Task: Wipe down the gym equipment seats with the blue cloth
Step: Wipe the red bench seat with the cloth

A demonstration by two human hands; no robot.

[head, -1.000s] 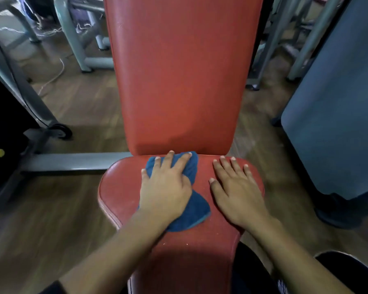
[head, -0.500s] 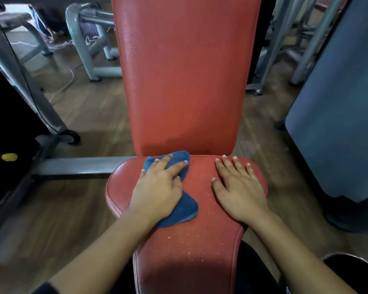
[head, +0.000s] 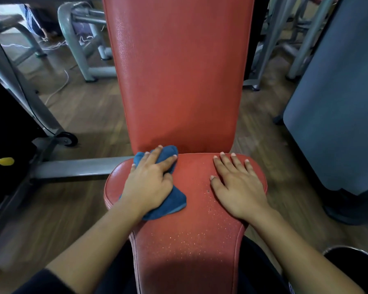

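Cloth (head: pixel 170 206) slid leftward under flat left hand (head: pixel 149 183); right hand (head: pixel 238 187) spread on pebbled seat (head: pixel 191 240).

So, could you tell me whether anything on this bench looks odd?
Only the red seat: pale specks dot its middle and near part, droplets or wear, I cannot tell. The blue cloth under the left hand lies beside them.
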